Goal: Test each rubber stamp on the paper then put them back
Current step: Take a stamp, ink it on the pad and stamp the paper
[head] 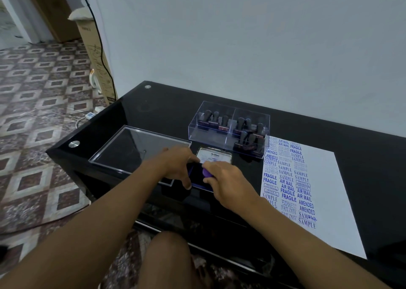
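Note:
An open ink pad (pixel 197 177) with a dark purple surface lies near the table's front edge, its tin lid (pixel 214 155) tipped up behind it. My left hand (pixel 175 165) grips the pad's left side between thumb and forefinger. My right hand (pixel 228 183) pinches a small purple round object (pixel 207 172) right over the pad; what it is cannot be told. Several black-handled rubber stamps (pixel 248 138) stand in a clear acrylic box (pixel 195 133) behind the pad. A white paper (pixel 325 190) at the right bears several blue imprints down its left part.
The box's clear lid (pixel 136 148) lies flat to the left of the pad, under my left wrist. All of this rests on a black glass table (pixel 167 108) against a white wall. A cardboard carton (pixel 96 53), cables and patterned floor lie to the left.

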`<state>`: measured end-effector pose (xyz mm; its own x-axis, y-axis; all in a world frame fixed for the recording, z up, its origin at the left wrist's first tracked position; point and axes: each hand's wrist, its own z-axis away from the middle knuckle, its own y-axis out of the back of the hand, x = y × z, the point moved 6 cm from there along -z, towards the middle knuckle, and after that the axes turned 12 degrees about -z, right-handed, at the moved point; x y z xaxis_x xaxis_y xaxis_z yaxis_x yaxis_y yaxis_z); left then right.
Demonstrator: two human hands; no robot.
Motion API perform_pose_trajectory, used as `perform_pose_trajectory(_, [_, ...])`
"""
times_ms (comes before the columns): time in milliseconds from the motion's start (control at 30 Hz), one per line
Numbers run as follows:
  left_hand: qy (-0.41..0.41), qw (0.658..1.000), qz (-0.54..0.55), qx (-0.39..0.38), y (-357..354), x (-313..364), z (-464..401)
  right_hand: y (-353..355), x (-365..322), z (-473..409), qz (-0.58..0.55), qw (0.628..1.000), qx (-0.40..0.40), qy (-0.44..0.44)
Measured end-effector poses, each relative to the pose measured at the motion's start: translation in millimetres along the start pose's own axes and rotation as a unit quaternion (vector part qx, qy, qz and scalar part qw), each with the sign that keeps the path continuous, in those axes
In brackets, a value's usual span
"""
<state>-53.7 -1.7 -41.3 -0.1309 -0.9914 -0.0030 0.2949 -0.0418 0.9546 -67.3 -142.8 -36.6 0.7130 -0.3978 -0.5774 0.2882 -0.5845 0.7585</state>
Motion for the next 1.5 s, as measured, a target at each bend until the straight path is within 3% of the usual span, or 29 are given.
perform_pose_trajectory(333, [0.017,0.999,-0.041,-0.030,1,6,-1,29,13,-25,-0.053,0.990,-0.040,-0.122])
perform_pose_trajectory(500, [0.035,0.994,-0.103,-0.029,3,22,0,76,5,-1,-0.030,0.993,-0.012,-0.111])
perform_pose_trajectory(867, [-0.124,0.990,-0.013,0.063,39,164,-26,186,40,116,0.037,0.983,0.047,-0.173])
perform_pose_trajectory(1200, [-0.149,0.988,-0.013,-0.035,0,224,-45,166,60,171,0.013,0.982,0.006,-0.188])
perform_pose_trajectory(1500, [-0.138,0.989,0.018,-0.042,-3,222,-47,152,68,173,-0.010,0.983,-0.019,-0.185])
